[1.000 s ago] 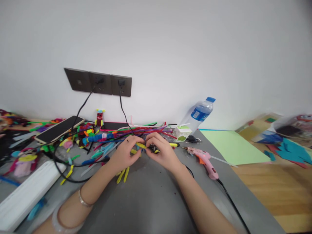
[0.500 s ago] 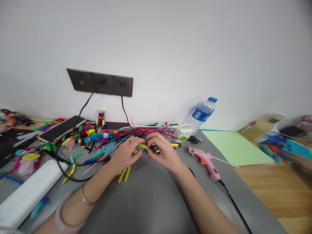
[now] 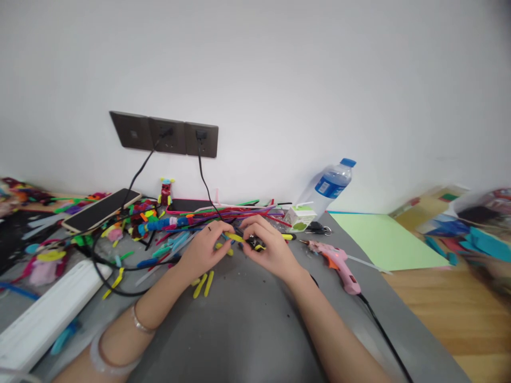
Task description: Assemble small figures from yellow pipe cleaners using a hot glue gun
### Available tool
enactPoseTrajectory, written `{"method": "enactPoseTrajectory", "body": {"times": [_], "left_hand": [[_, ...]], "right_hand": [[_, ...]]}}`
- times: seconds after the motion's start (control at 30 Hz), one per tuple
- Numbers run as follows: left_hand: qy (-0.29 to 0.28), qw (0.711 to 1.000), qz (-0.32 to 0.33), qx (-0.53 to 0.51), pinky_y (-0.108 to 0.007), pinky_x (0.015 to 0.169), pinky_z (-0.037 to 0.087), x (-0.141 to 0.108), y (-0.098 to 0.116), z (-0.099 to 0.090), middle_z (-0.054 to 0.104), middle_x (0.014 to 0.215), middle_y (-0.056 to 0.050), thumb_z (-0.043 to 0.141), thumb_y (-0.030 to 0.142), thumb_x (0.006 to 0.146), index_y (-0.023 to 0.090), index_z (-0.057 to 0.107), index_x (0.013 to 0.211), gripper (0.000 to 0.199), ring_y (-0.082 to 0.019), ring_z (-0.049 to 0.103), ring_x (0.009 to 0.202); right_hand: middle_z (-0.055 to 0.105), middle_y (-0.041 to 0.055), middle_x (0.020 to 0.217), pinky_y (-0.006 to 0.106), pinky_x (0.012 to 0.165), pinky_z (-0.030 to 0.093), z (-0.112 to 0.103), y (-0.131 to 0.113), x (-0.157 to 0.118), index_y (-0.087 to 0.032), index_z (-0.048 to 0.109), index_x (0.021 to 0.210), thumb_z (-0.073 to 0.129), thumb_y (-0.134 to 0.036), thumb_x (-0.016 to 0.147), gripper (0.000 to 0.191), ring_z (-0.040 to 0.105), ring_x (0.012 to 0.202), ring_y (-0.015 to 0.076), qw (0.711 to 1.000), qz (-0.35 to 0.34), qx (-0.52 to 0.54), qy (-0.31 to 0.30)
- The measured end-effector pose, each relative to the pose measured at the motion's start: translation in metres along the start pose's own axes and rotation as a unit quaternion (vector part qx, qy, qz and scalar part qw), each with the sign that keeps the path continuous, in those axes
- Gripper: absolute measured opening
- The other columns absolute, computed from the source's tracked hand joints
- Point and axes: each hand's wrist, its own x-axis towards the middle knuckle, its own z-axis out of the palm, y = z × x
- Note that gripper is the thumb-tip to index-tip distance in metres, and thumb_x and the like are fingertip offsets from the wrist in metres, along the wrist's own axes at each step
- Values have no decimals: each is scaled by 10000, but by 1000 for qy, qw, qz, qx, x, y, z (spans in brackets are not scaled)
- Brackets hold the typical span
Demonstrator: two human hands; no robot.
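My left hand (image 3: 203, 247) is closed, with thumb and fingers pinching a short yellow pipe cleaner (image 3: 233, 236). The pipe cleaner's free end points toward my right hand (image 3: 269, 249). Curled round black-and-yellow pliers (image 3: 251, 242), my right hand hides much of the tool; a yellow-and-black handle end (image 3: 288, 237) shows beyond its knuckles. The tips of the pliers are too small to make out. Below my left hand, several cut yellow pipe cleaner pieces (image 3: 208, 284) lie on the grey table (image 3: 239, 330).
A pink glue gun (image 3: 338, 264) with a cord lies right, near green paper (image 3: 387, 242). Behind stand a bottle (image 3: 331, 183) and a small carton (image 3: 300, 218). Left are a phone (image 3: 101, 210), a white bar (image 3: 51, 319), cables and pipe-cleaner figures (image 3: 43, 263). A co-worker's blurred hand (image 3: 497, 266) is far right.
The fingers of my two hands have drawn slightly apart, and more of the yellow pipe cleaner and the pliers shows between them. The co-worker's hand at far right has shifted.
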Motion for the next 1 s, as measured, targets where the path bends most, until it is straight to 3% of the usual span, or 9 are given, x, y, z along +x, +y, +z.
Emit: {"method": "enactPoseTrajectory", "body": {"times": [1.0], "left_hand": [[28, 999, 35, 0, -336, 847, 544, -1, -6, 3, 693, 1050, -81, 481, 125, 927, 204, 581, 1113, 226, -205, 661, 965]], "right_hand": [[601, 81, 1041, 313, 802, 497, -2, 1, 0, -236, 485, 864, 558, -37, 799, 222, 614, 960, 196, 1000, 10, 5, -5]]}}
